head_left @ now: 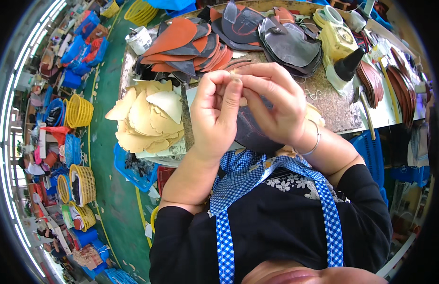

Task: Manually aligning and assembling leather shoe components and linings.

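My left hand [213, 111] and my right hand [277, 97] meet above the worktable, both closed in a pinch. Their fingertips press together around something tiny and pale that I cannot make out. Under them lies a dark leather piece [253, 128], partly covered by my hands. Left of my left hand is a loose pile of cream-coloured cut pieces [141, 116]. Beyond my fingers, orange and black leather pieces [181, 45] are stacked, with dark grey leather pieces [292, 47] beside them. A loop of white thread [314, 94] rests on the table right of my right hand.
A yellow container [337, 40] and a black cone-shaped nozzle [349, 65] stand at the far right, near stacked brown pieces [371, 85]. A white pot [139, 40] sits at the far left corner. Blue [134, 170] and yellow baskets [79, 110] stand left of the table.
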`<state>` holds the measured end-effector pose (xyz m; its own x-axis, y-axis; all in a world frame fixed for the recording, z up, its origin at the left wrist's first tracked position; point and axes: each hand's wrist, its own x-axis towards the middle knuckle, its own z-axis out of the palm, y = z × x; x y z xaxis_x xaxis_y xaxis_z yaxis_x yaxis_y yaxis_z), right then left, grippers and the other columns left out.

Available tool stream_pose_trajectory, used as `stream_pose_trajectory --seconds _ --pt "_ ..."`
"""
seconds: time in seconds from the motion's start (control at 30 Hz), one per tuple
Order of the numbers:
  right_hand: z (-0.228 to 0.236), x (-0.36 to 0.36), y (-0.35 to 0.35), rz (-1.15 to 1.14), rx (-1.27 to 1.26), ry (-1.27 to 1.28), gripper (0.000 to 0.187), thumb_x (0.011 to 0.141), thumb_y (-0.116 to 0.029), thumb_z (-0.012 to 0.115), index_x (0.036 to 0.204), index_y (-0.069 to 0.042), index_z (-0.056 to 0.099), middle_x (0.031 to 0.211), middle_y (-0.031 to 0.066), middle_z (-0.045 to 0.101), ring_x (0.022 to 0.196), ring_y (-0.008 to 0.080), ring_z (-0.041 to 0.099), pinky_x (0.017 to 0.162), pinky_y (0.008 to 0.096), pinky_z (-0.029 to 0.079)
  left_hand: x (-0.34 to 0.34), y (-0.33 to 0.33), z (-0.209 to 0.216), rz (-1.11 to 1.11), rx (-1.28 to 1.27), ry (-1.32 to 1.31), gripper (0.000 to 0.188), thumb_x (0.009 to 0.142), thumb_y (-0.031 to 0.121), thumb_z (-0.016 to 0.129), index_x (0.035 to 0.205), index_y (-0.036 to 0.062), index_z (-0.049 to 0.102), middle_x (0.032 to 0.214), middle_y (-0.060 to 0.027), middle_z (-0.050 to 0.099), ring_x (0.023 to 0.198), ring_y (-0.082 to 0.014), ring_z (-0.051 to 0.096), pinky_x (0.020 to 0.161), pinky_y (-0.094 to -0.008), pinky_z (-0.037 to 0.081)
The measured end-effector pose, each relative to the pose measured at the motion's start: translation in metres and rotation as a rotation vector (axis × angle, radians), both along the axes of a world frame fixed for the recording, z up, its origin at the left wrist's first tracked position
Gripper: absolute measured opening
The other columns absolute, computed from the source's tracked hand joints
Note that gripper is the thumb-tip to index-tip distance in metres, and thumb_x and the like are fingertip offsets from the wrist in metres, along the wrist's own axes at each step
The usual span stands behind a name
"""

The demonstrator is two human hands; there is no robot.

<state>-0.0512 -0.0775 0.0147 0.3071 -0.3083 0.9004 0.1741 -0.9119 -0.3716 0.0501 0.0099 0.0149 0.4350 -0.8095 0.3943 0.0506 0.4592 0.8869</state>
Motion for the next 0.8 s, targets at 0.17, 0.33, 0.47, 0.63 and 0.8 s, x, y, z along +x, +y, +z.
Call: stream_pose_trajectory --seconds 0.17,0.33,0.47,0.63,0.8 --pt "0.009 -0.019 -0.007 0.056 0.077 0.172 0.020 0.073 0.001 0.069 0.092 -0.002 0.068 0.088 0.0119 0.067 0.076 0.0252 0.067 0.064 0.0318 0.055 -0.002 0.005 -0.015 0.154 0.094 -0.261 0.015 0.096 0.008 0.053 0.104 -0.0030 0.060 0.090 -0.0040 0.064 0.084 -0.0089 0.058 0.077 -0.0215 0.046" --pt "0.012 -0.035 -0.009 -0.005 -0.016 0.281 0.013 0.071 -0.001 0.070 0.084 -0.002 0.069 0.082 0.0105 0.068 0.075 0.0237 0.068 0.065 0.0308 0.056 -0.020 0.005 -0.018 0.331 0.075 -0.527 0.015 0.094 0.005 0.055 0.102 -0.0050 0.063 0.084 -0.0055 0.066 0.080 -0.0079 0.058 0.071 -0.0222 0.047" --pt "0.008 -0.037 0.004 -0.071 0.057 0.228 0.011 0.076 0.006 0.065 0.086 0.001 0.065 0.085 0.0134 0.069 0.074 0.0225 0.068 0.065 0.0288 0.055 -0.027 0.000 -0.019 0.408 0.011 -0.652 0.010 0.093 0.005 0.056 0.097 -0.0044 0.060 0.085 -0.0085 0.064 0.077 -0.0113 0.058 0.070 -0.0240 0.047" --pt "-0.017 -0.031 0.000 0.268 1.019 -0.102 0.013 0.093 -0.004 0.047 0.101 0.005 0.054 0.100 0.0119 0.064 0.083 0.0145 0.064 0.080 0.0280 0.052 -0.024 -0.014 -0.032 0.292 -0.108 -0.620 0.001 0.087 -0.001 0.051 0.088 -0.0015 0.052 0.082 -0.0151 0.057 0.075 -0.0228 0.057 0.067 -0.0337 0.048" --pt "-0.031 -0.040 -0.024 0.615 1.924 -0.226 0.023 0.096 -0.017 0.044 0.104 0.002 0.055 0.094 0.0097 0.063 0.081 0.0173 0.064 0.079 0.0315 0.054 0.005 -0.004 -0.034 -0.685 0.069 0.728 0.015 0.084 0.012 0.043 0.073 0.0027 0.047 0.077 -0.0075 0.051 0.070 -0.0165 0.046 0.067 -0.0272 0.038"
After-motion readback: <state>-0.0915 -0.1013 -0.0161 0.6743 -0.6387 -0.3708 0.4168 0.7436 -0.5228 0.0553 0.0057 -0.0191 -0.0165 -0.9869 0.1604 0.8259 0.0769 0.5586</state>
